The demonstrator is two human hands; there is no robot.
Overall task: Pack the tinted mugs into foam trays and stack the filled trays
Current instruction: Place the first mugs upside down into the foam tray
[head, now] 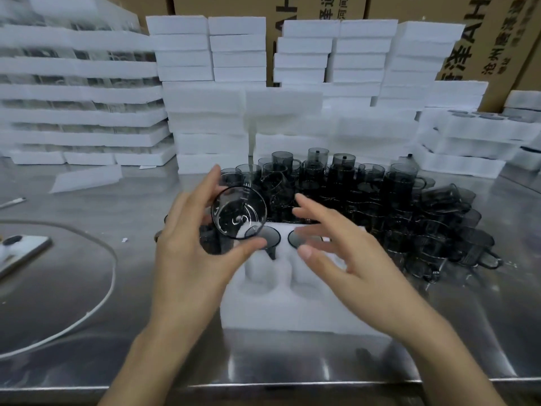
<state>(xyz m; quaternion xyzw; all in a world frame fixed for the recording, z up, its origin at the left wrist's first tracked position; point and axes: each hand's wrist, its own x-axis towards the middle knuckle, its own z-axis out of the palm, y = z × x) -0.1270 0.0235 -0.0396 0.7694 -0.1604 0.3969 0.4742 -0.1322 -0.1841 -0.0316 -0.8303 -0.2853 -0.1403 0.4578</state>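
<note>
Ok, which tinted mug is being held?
The mug gripped by the left hand above the foam tray; the other mugs sit piled behind it or in its pockets.

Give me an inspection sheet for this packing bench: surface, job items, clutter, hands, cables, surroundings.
Surface: steel table, reflective.
Job's things: foam tray at the front, two mugs seated in its far pockets, near pockets empty; heap of tinted mugs behind and right of it.
Clutter: loose foam sheet far left; white device at the left edge, kind unclear.
Grippers: left hand grips one mug over the tray; right hand open above the tray, blurred, holding nothing.
Cables: white cable looping across the left side.
Surroundings: stacked foam trays along the back; cardboard boxes behind them.
</note>
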